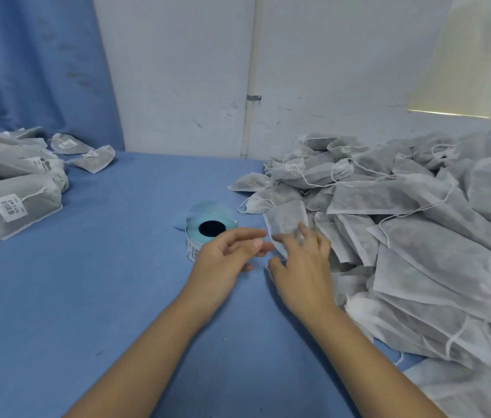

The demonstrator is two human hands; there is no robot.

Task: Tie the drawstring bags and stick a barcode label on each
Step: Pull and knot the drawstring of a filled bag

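Observation:
A big heap of grey drawstring bags [403, 236] with loose white strings covers the right side of the blue table. My right hand [301, 263] lies at the heap's near left edge, fingers spread on one grey bag [286, 221]; it is blurred. My left hand [229, 254] hovers just left of it with relaxed, slightly bent fingers and nothing in it. Right behind my left hand stands a roll of barcode labels [211, 229] on turquoise backing. At the far left lies a pile of labelled bags [18, 188].
The blue cloth-covered table [102, 282] runs back to a white wall [178, 70] with a vertical pipe [251, 86]. A blue curtain [33, 61] hangs at the back left. Two labelled bags [93, 159] lie apart near the back.

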